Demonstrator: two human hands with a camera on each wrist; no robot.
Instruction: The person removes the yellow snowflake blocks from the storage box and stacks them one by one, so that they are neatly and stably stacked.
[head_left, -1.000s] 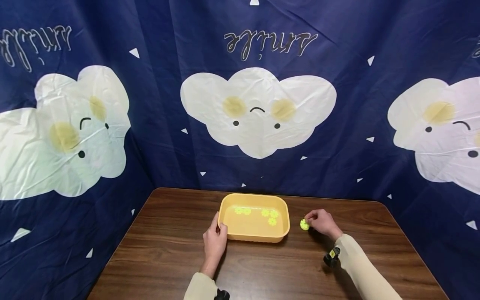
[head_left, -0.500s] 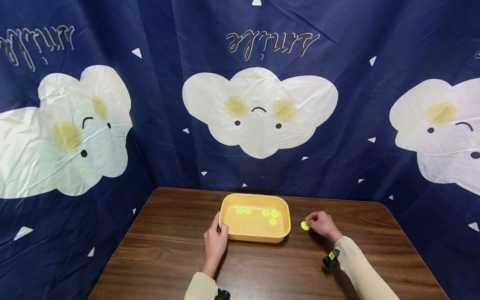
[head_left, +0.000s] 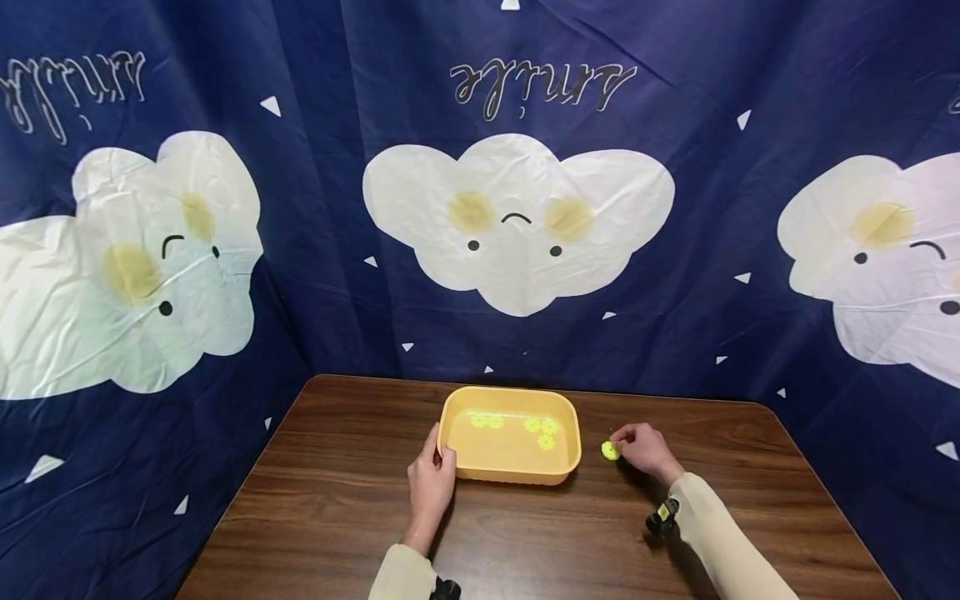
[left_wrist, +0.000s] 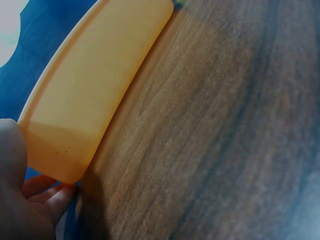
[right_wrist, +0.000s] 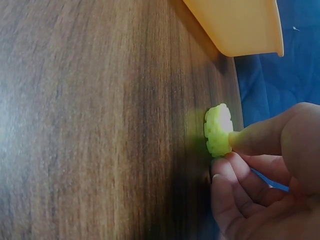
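A yellow-orange plastic basin (head_left: pixel 510 477) stands on the wooden table, with several bright yellow-green flower-shaped pieces (head_left: pixel 547 442) lying on its floor. My left hand (head_left: pixel 432 487) grips the basin's left end, thumb at the rim and fingers around the outer wall; the left wrist view shows fingertips (left_wrist: pixel 59 200) under its lower corner. To the right of the basin, my right hand (head_left: pixel 647 450) pinches another flower-shaped piece (right_wrist: pixel 218 131) between thumb and fingers, close over the table. This piece looks thick, with a notched edge. Its far side is hidden in the right wrist view.
The brown wooden table (head_left: pixel 525 533) ends at a rear edge just behind the basin. A dark blue curtain (head_left: pixel 330 250) with white clouds hangs behind and on both sides. Black devices (head_left: pixel 662 518) are strapped over the cream sleeves.
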